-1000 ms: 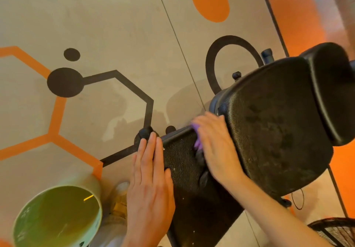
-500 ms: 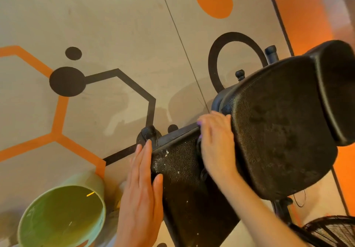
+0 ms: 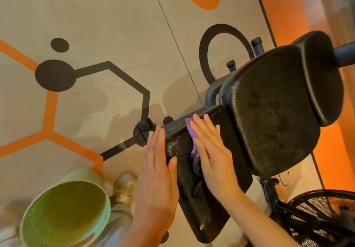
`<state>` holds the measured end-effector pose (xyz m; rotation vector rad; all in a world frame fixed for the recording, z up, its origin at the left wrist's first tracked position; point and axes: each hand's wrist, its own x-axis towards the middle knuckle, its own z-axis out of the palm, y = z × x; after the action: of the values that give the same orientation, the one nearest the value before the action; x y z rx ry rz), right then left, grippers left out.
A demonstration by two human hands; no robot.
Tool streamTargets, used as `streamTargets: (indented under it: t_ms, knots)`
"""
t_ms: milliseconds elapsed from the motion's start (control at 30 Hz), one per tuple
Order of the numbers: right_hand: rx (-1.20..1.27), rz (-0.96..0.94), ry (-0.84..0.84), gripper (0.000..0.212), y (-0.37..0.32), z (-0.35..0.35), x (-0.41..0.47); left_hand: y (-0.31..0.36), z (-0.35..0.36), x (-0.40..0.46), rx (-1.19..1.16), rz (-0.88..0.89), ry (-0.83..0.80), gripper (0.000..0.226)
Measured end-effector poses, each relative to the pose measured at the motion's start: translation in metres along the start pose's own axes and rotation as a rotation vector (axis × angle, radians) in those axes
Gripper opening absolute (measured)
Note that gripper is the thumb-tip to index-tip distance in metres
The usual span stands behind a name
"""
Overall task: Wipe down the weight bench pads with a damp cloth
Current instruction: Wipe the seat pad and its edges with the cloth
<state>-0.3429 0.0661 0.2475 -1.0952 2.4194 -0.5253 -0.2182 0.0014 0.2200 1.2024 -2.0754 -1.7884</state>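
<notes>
Pressing flat on a purple cloth (image 3: 192, 139), the right hand (image 3: 212, 153) lies with its fingers straight and slightly spread over the narrow black textured bench pad (image 3: 194, 204) — the palm covers most of the cloth, and only a strip of it shows along the hand's left edge, from the pad's far rim down toward a darker bunched part under the heel of the hand. The cloth is pinned between palm and pad rather than gripped. The left hand (image 3: 156, 177) rests just beside it on the same pad's left edge, fingers straight and together, thumb laid on the pad surface; it holds nothing. White specks dot the pad between the two hands. Just beyond this pad, toward the right, sits the wider black seat pad (image 3: 272, 112), tilted up, with dull blotches on its surface, and past that a rounded black roller pad (image 3: 324, 73) on a dark bar. A black frame knob (image 3: 144, 129) sits at the left fingertips — touching or not, I cannot tell. On the floor (image 3: 115, 25), beige with orange and black hexagon lines and dots, stands a pale green bucket (image 3: 65, 216) at lower left, near the left forearm. A black wire fan grille (image 3: 318, 218) shows at lower right.
</notes>
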Motion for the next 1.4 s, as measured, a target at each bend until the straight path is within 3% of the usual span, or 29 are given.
streamTargets:
  t_ms: [100,167,267,367,500,567,633,733,867,900,1033,1067,1200,1300,1400]
  knots:
    - [-0.05,0.184,0.19,0.042,0.033,-0.016,0.038,0.006,-0.003,0.0,0.025,-0.007,-0.003,0.058]
    - [0.018,0.32,0.293,0.039,0.014,-0.001,0.038,0.006,-0.002,-0.001,0.027,0.002,-0.002,0.058]
    - [0.1,0.124,0.138,0.038,-0.021,0.019,0.002,0.004,0.0,0.0,0.016,0.013,0.011,0.057]
    - [0.038,-0.014,0.064,0.038,0.011,-0.001,0.011,0.003,0.0,0.0,0.043,0.033,0.008,0.058]
    - [0.039,0.355,0.365,0.035,0.036,-0.011,0.051,0.002,0.0,0.0,0.028,0.036,0.009,0.059]
    - [0.038,0.283,0.299,0.036,0.004,0.01,0.031,0.001,0.003,0.001,-0.01,0.042,0.029,0.057]
    - [0.097,0.082,0.112,0.037,-0.025,0.021,0.001,-0.001,0.005,-0.001,-0.075,0.042,0.025,0.055]
    - [0.032,-0.14,-0.114,0.039,-0.01,0.001,0.001,-0.005,0.005,-0.01,-0.172,-0.011,0.022,0.06]
    - [-0.052,0.154,0.192,0.032,0.002,-0.005,0.038,-0.007,0.004,-0.017,-0.296,-0.08,0.014,0.061]
    - [-0.038,0.16,0.186,0.029,-0.013,0.005,0.037,-0.007,0.005,-0.017,-0.329,-0.083,0.023,0.06]
    - [-0.076,-0.237,-0.135,0.028,-0.045,0.022,0.013,-0.008,0.007,-0.019,-0.471,-0.131,0.042,0.069]
    - [-0.097,-0.239,-0.147,0.027,-0.036,0.015,0.017,-0.008,0.005,-0.021,-0.445,-0.128,0.031,0.066]
    - [-0.098,0.032,0.092,0.024,-0.032,0.012,0.037,-0.007,-0.004,-0.024,-0.451,-0.124,0.002,0.065]
    - [-0.097,-0.154,-0.086,0.024,-0.055,0.028,0.009,-0.009,0.0,-0.025,-0.582,-0.18,0.054,0.063]
    - [-0.147,-0.313,-0.222,0.046,-0.036,0.016,-0.022,-0.014,-0.003,-0.03,-0.694,-0.258,0.005,0.083]
